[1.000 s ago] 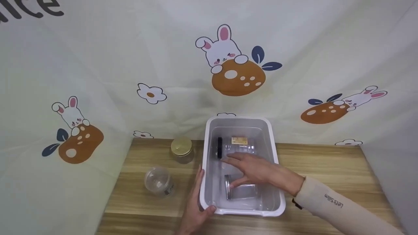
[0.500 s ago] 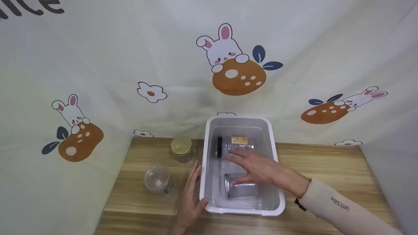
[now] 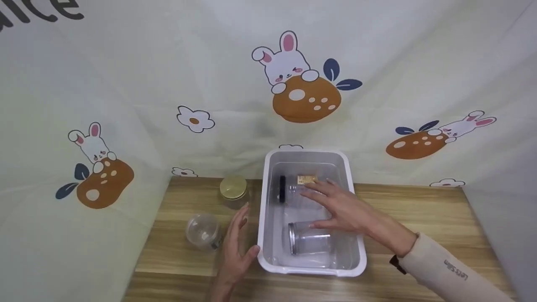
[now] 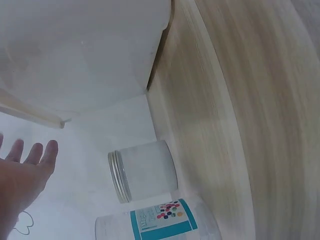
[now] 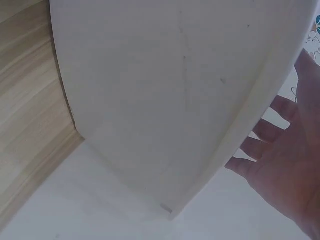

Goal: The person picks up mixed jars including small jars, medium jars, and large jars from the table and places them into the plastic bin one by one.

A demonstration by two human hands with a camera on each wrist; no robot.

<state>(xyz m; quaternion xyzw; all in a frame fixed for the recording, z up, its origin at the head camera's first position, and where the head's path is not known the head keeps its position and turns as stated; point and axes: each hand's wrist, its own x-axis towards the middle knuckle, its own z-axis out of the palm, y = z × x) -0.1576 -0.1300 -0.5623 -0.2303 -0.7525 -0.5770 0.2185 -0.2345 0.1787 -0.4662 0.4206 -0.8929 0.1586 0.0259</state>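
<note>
A white plastic tub (image 3: 262,209) holds two clear jars lying on their sides. The rear one, a black-lidded jar (image 3: 293,195), carries a yellow label; the front one is a silver-lidded jar (image 3: 310,241). Above both, my right hand (image 3: 344,209) spreads its fingers over the tub, holding nothing. Its fingers also show beyond the tub's rim in the right wrist view. My left hand (image 3: 235,253) stands beside the tub's left wall with straight fingers and nothing in its grasp, the thumb tip right at the rim.
Left of the tub, a gold-lidded jar (image 3: 233,191) stands upright near the back wall. Closer to the front is a clear jar (image 3: 203,230); the left wrist view shows its teal label (image 4: 165,220). Behind the wooden table (image 3: 168,260) hangs a rabbit-print cloth (image 3: 226,84).
My left hand has come away from the tub's left rim and shifted left. My right hand has drawn to the right and slightly back over the tub. The jars stay where they were.
</note>
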